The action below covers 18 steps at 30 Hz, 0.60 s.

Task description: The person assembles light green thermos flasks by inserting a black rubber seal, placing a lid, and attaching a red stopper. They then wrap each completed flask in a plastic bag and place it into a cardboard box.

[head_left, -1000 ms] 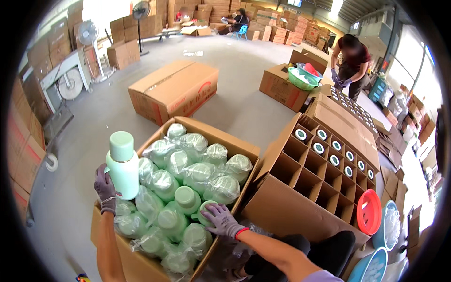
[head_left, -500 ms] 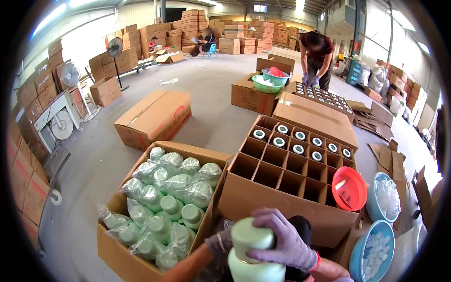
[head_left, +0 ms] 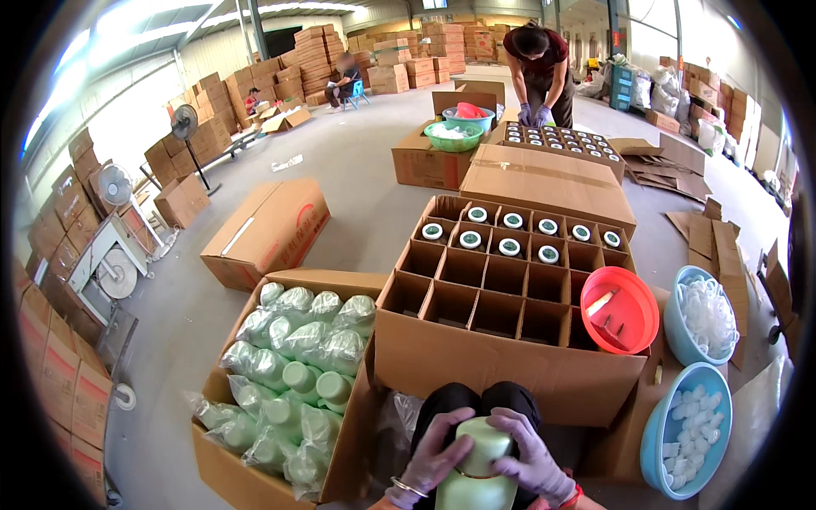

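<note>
One green bottle [head_left: 476, 493], cap [head_left: 486, 445] between left fingers [head_left: 449, 422] and right fingers [head_left: 517, 428]

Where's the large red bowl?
Head view, right of centre: the red bowl sits at the near right corner of the front divided carton, left of a blue basin.

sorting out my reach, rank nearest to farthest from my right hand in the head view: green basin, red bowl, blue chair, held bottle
From your right hand:
1. Held bottle, touching, just left
2. Red bowl, ahead right
3. Green basin, farther ahead, left
4. Blue chair, far back, left
</note>
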Motion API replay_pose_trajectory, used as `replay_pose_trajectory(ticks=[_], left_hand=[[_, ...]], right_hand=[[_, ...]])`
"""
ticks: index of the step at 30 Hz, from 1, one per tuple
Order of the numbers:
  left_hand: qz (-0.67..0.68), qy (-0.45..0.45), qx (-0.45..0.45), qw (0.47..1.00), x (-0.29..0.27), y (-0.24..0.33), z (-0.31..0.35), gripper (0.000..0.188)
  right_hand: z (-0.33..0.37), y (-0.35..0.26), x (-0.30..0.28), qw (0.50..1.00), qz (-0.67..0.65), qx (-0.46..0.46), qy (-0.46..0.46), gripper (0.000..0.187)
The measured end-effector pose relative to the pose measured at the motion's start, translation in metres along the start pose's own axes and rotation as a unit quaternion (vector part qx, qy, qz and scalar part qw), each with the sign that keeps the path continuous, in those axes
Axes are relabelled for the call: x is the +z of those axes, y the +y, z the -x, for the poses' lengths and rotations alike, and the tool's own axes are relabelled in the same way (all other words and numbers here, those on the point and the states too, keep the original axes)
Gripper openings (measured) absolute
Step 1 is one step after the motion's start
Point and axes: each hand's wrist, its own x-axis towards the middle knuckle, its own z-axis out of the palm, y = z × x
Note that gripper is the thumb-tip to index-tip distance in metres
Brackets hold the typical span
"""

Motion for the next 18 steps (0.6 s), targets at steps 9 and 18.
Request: replay_pose_trajectory(ticks=[9,18], left_hand=[[-0.070,-0.052,0.045,0.995,0.012,0.000,0.003,0.066],[-0.320,-0.105,0.024,0.941,0.007,0.033,-0.002,0.064]], right_hand=[[-0.019,0.032,0.010,0.764,-0.601,0.173,0.156,0.064],[-0.012,0.020,-0.008,0.951,-0.095,-0.022,0.294,0.052]])
